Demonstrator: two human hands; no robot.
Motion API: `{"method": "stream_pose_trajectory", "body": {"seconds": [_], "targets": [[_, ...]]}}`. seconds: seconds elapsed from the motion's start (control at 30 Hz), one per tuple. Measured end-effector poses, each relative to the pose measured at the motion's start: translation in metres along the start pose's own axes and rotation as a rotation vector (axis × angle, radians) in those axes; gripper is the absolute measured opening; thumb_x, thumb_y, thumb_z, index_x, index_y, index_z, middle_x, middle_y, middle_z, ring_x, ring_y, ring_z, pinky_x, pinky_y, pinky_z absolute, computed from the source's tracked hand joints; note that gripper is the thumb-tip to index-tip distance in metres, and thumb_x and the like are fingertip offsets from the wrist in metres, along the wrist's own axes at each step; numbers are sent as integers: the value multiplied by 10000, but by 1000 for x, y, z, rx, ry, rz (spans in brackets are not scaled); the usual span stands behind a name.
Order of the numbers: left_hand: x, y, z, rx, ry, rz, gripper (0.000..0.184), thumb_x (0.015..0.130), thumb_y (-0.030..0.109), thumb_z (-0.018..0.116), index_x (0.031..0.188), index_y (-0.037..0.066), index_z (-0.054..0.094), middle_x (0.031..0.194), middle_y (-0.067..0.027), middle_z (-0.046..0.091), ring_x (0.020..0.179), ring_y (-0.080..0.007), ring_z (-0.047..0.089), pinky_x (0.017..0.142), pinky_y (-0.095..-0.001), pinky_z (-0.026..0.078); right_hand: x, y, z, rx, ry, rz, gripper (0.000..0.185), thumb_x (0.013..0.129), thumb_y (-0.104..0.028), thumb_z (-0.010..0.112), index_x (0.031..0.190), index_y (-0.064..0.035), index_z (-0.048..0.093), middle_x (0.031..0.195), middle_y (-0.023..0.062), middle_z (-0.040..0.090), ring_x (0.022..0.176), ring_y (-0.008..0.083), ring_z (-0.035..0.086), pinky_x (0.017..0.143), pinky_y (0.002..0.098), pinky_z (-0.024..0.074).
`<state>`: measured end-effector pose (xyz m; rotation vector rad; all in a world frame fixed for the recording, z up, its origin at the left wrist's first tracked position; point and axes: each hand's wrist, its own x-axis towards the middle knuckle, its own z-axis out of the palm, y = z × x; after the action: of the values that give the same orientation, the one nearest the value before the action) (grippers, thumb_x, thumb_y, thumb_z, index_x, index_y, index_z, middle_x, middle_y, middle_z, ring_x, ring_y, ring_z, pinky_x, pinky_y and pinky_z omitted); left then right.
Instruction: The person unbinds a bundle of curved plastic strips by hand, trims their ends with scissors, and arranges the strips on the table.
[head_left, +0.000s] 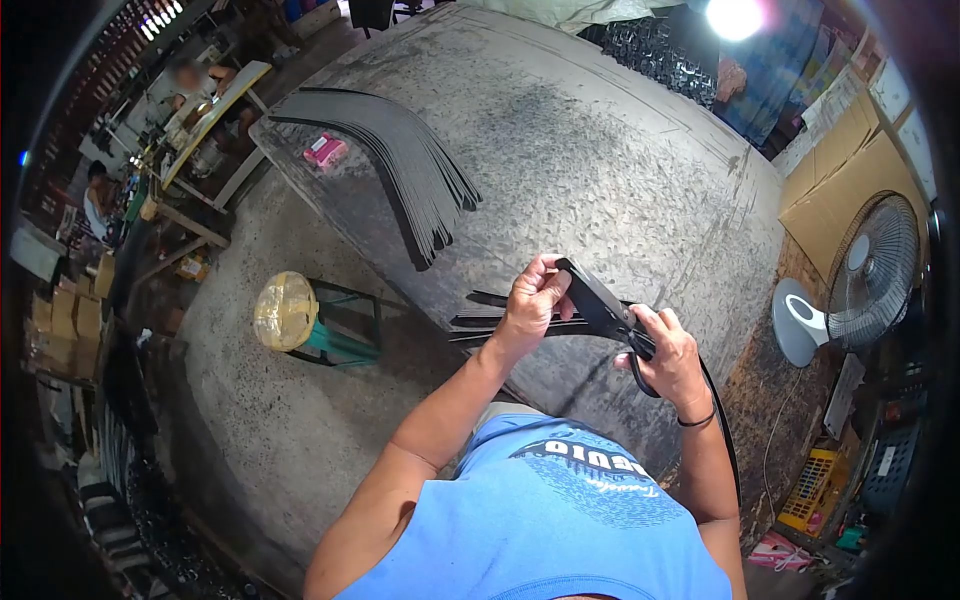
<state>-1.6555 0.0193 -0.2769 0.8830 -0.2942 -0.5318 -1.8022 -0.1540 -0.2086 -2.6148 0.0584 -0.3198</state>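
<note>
Blue sleeveless shirt (560,525) fills six o'clock, lowest and nearest, its printed chest facing the work. Just beyond it, close to the middle of the view, the left hand (535,297) has thumb and fingers pinched on a dark strip (592,312). The right hand (670,355), at about half past three, is curled round the black handles of a pair of scissors (628,335), whose blades point toward ten o'clock, up to the left fingers. How far the blades are parted is hard to tell. A thin dark length (722,405) hangs past the right wrist, on its three o'clock side.

Behind the left hand, more dark strips (480,318) lie at the edge of a worn grey table (620,170). At eleven o'clock on it curves a large fanned stack of strips (385,140), with a pink packet (325,150) just beside it. At nine o'clock a stool (283,310) stands on the floor; at three, an electric fan (870,270) is near a cardboard box (850,185). Toward ten, a person (195,95) sits at a bench
</note>
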Motion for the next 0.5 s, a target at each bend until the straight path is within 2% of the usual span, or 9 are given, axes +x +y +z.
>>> {"method": "stream_pose_trajectory", "body": {"seconds": [0.1, 0.17, 0.33, 0.4, 0.43, 0.5], "targets": [[-1, 0, -2, 16, 11, -3, 109, 975, 102, 540, 1075, 62, 557, 719, -8, 565, 526, -81, 511, 484, -222, 426, 0, 1, 0, -6, -6, -6, 753, 612, -346, 860, 1252, -94, 553, 933, 151, 586, 812, 358, 621, 688, 425, 515], [-1, 2, -1, 5, 3, -11, 104, 974, 97, 540, 1072, 64, 557, 717, -7, 564, 527, -80, 510, 484, -223, 426, 1, 1, -1, -21, -24, -25, 721, 667, -416, 823, 1263, -115, 551, 941, 148, 591, 802, 346, 629, 669, 417, 525], [-1, 2, -3, -15, -5, -26, 96, 971, 85, 543, 1064, 69, 558, 724, -7, 569, 531, -76, 507, 485, -222, 428, 0, -1, -2, -5, -31, -25, 713, 671, -395, 826, 1261, -100, 554, 939, 148, 592, 795, 343, 629, 666, 411, 524], [1, 1, -7, -15, -78, -13, 127, 978, 95, 541, 1103, 111, 559, 848, -29, 626, 637, -98, 572, 508, -239, 455, -1, 0, -1, 6, -25, -25, 713, 670, -386, 829, 1261, -95, 555, 941, 149, 594, 797, 342, 630, 666, 409, 524], [0, 0, -6, -14, -80, -15, 127, 978, 95, 541, 1103, 111, 559, 848, -29, 626, 637, -98, 572, 508, -239, 455, -2, 1, 0, 10, -12, -42, 715, 667, -379, 831, 1259, -87, 555, 947, 149, 598, 803, 341, 633, 668, 408, 525], [-2, 4, 3, 2, -6, -1, 103, 970, 76, 541, 1071, 71, 562, 749, -7, 585, 537, -69, 507, 491, -221, 434, -2, 3, 2, 14, 2, -57, 718, 664, -373, 834, 1257, -79, 556, 952, 150, 603, 809, 341, 635, 671, 407, 526]]}}
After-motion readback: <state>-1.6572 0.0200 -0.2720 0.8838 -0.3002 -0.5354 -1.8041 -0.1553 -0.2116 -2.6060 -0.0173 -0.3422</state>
